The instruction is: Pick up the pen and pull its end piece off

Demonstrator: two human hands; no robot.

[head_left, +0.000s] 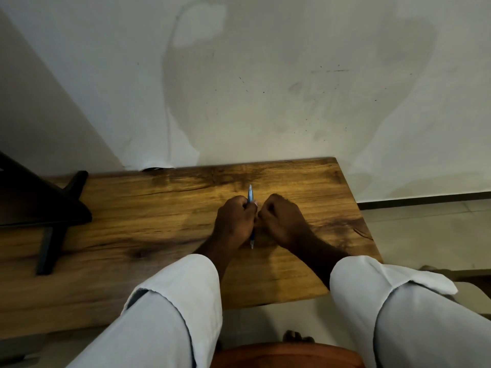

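Gripping a blue pen (250, 197), left hand (233, 221) is curling round it above the wooden table (132, 208); right hand (283, 221) is touching it, fingers curled, grip unclear.

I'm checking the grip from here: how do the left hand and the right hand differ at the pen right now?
The left hand grips the blue pen, whose ends show beyond and below the fist; the right hand is curled beside it, and whether it holds anything cannot be told. The left hand hides the pen's middle; the right hand sits just right of it. Both are curled, close together over the wooden table, with rolled white sleeves.
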